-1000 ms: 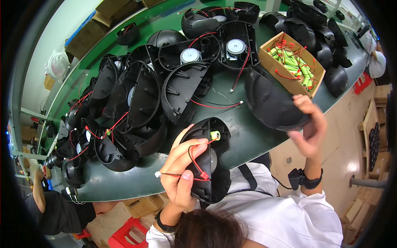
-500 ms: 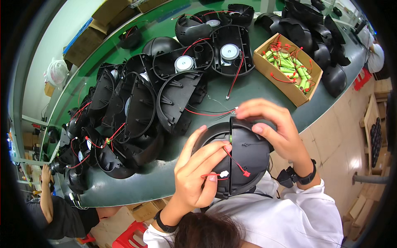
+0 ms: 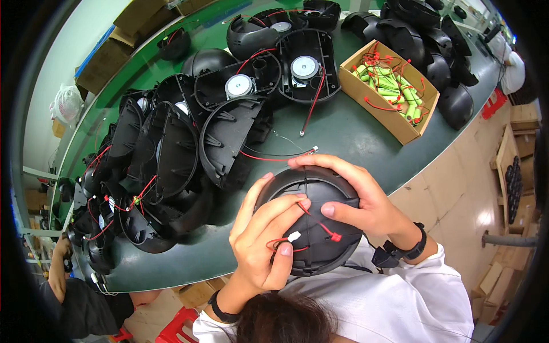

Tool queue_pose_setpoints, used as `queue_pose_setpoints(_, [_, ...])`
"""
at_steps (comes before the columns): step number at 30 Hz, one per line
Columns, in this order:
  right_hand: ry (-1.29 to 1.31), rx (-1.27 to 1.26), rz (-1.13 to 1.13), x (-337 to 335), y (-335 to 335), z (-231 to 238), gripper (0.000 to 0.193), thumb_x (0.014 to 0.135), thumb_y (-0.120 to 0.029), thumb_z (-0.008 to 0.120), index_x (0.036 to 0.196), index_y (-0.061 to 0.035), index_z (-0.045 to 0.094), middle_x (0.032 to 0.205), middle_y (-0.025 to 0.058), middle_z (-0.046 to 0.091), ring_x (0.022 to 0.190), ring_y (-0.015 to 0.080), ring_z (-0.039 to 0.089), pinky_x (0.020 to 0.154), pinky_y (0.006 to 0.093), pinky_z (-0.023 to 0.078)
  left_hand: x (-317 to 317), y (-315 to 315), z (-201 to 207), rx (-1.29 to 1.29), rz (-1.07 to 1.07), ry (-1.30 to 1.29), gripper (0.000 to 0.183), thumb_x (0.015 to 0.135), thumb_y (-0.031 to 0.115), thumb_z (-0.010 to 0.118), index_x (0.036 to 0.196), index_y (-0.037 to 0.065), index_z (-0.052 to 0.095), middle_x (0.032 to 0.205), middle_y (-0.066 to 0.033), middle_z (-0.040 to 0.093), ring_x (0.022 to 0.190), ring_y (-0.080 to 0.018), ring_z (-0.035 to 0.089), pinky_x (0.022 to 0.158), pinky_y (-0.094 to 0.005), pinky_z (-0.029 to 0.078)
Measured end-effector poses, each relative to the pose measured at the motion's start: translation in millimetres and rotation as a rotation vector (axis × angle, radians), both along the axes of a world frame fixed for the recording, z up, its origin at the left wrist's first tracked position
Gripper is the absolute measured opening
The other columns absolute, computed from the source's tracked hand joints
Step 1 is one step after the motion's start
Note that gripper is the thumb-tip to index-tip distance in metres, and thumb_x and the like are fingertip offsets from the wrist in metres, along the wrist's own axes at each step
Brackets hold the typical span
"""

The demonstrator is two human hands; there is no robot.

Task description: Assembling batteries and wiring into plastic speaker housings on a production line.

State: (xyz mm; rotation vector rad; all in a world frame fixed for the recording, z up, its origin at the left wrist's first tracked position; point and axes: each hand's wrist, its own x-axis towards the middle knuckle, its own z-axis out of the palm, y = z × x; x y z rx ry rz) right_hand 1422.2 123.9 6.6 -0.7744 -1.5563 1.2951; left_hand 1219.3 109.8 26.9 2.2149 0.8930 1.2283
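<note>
Between my hands sits a round black plastic speaker housing (image 3: 334,246), its two halves meeting along a seam. My left hand (image 3: 257,243) is closed round its left side, fingertips on the seam beside thin red wires. A red connector (image 3: 335,236) lies on the shell, and a white connector (image 3: 294,236) hangs near my left thumb. My right hand (image 3: 369,200) grips the other side, thumb on the face and fingers over the far rim. The underside of the housing is hidden.
Open black housings with round silver speakers (image 3: 305,67) crowd the green table (image 3: 343,123). A cardboard box (image 3: 392,117) holds green battery packs with red leads. Black shells (image 3: 457,106) pile up at the far right. Another person's arm (image 3: 60,263) shows at the left edge.
The gap between the two housing halves has closed. My right hand has moved left and its thumb now presses on the housing face. The whole view has shifted slightly.
</note>
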Motion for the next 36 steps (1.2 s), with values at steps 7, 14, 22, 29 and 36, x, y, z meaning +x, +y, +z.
queue_pose_setpoints(7, [-0.054, -0.022, 0.034, 5, 2, 5, 0.056, 0.082, -0.011, 0.067, 0.133, 0.0024, 0.047, 0.133, 0.0181, 0.056, 0.123, 0.029, 0.054, 0.11, 0.039, 0.033, 0, -2, -1, -0.015, 0.024, 0.045, 0.043, 0.072, 0.015, 0.048, 0.104, -0.005, 0.068, 0.104, -0.0184, 0.066, 0.103, -0.0471, 0.059, 0.101, -0.0567, 0.04])
queue_pose_setpoints(14, [-0.145, 0.099, 0.012, 4, 8, 7, 0.056, 0.082, -0.015, 0.064, 0.133, 0.0024, 0.048, 0.136, 0.0218, 0.052, 0.125, 0.0348, 0.052, 0.109, 0.0407, 0.034, 2, 0, 1, -0.02, 0.006, 0.037, 0.042, 0.072, 0.015, 0.049, 0.103, -0.006, 0.068, 0.104, -0.0185, 0.066, 0.102, -0.0444, 0.059, 0.102, -0.0587, 0.038])
queue_pose_setpoints(22, [0.127, -0.034, 0.011, -6, 12, 4, 0.058, 0.084, -0.029, 0.057, 0.128, 0.0074, 0.05, 0.128, 0.0208, 0.055, 0.12, 0.0294, 0.055, 0.105, 0.0373, 0.037, 3, 11, -4, 0.016, -0.017, -0.076, 0.037, 0.078, 0.018, 0.048, 0.101, -0.005, 0.067, 0.1, -0.0196, 0.067, 0.095, -0.04, 0.062, 0.101, -0.0612, 0.037])
queue_pose_setpoints(29, [-0.009, 0.014, 0.473, 33, 24, 13, 0.092, 0.076, -0.017, 0.069, 0.15, 0.0024, 0.017, 0.154, 0.0196, 0.025, 0.142, 0.0319, 0.028, 0.115, 0.0377, 0.022, -3, 23, -24, 0.028, -0.15, -0.298, 0.091, 0.053, 0.035, 0.087, 0.128, 0.005, 0.044, 0.126, -0.0233, 0.046, 0.117, -0.0435, 0.05, 0.097, -0.0533, 0.044])
queue_pose_setpoints(36, [-0.558, 0.443, 0.63, 29, 53, 59, 0.124, 0.055, -0.034, 0.089, 0.15, -0.0013, 0.017, 0.154, 0.0197, 0.024, 0.141, 0.0375, 0.027, 0.115, 0.0444, 0.025, -8, 22, -15, 0.11, -0.198, -0.177, 0.101, 0.056, 0.057, 0.084, 0.137, 0.017, 0.039, 0.138, -0.026, 0.033, 0.131, -0.0539, 0.03, 0.106, -0.0668, 0.025])
